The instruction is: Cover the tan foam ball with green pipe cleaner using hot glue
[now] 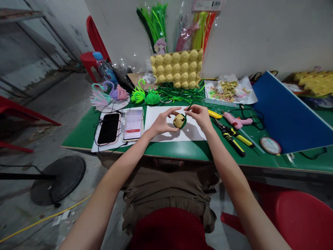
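Observation:
My left hand [166, 122] curls around a rounded yellow egg-carton cup [179, 121] with a dark hole in it, thumb below and fingers above. Dark green pipe cleaner runs along the cup's right side, and its loose end [191, 103] rises above. My right hand [199, 114] pinches that green pipe cleaner between thumb and fingertips. Both hands are over a white sheet of paper [158, 136] on the green table [179, 151].
Two phones [109, 128] with cables lie left. Behind are pipe-cleaner swans [137, 93], green pipe cleaners [179, 93] and a yellow egg carton [178, 67]. Rightward lie pliers [231, 139], a pink glue gun [236, 120], a tape roll [270, 145] and a blue board [291, 114].

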Action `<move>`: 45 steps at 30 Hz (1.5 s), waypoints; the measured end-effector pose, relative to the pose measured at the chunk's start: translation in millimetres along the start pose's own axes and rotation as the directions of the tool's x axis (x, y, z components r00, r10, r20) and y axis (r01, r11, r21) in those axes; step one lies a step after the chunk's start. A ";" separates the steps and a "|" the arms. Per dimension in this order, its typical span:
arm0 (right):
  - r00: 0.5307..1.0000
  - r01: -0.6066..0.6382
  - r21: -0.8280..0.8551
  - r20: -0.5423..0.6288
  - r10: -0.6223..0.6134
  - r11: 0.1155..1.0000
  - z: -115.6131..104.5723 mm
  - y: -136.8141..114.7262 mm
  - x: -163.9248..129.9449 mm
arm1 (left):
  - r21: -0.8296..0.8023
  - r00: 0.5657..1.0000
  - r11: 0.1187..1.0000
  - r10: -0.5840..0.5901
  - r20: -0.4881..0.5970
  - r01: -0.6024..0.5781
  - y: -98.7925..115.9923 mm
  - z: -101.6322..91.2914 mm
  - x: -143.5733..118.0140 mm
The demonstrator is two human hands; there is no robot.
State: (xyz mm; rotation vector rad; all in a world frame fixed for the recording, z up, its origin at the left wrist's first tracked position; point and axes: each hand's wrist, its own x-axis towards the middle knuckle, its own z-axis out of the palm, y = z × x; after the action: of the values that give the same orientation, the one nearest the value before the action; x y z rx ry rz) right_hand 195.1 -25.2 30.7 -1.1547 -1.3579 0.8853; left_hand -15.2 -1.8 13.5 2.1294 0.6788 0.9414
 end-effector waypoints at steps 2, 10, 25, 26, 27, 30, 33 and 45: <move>1.000 -0.001 -0.010 0.022 0.001 1.000 -0.4 0.4 0.2 | -0.006 1.000 1.000 0.000 0.018 0.000 -0.5 -0.1 0.4; 0.995 0.009 -0.015 0.096 -0.007 1.000 -1.8 6.0 2.0 | -0.089 0.997 0.996 0.020 0.071 -0.014 -1.1 1.2 -0.1; 0.998 0.034 0.042 -0.060 -0.032 0.999 -9.4 3.4 1.5 | -0.075 0.993 0.995 -0.077 -0.086 0.071 1.6 0.5 2.6; 0.997 0.035 0.033 -0.067 -0.033 0.999 -9.5 3.6 1.6 | -0.074 0.993 0.995 -0.080 -0.092 0.073 1.6 0.4 2.8; 0.997 0.033 0.026 -0.068 -0.031 0.999 -9.4 3.7 1.6 | -0.075 0.992 0.994 -0.082 -0.092 0.075 1.5 0.4 2.8; 0.998 0.030 0.028 -0.057 -0.029 0.999 -8.3 3.9 1.8 | -0.091 0.994 0.993 -0.078 -0.071 0.071 1.2 0.8 2.8; 0.999 0.032 0.042 -0.039 -0.030 0.999 -7.3 3.7 1.7 | -0.124 0.997 0.991 -0.062 -0.037 0.057 0.5 1.3 2.7; 0.999 0.025 0.062 0.018 -0.027 0.998 -7.2 4.4 0.1 | -0.151 0.998 0.988 -0.027 0.052 0.035 -1.4 1.6 2.2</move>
State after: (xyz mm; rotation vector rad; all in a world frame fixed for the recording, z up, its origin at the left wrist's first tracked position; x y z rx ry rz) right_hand 202.8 -24.8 27.5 -1.0815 -1.3482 0.9152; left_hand -12.8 0.0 12.6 1.9956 0.5945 0.8917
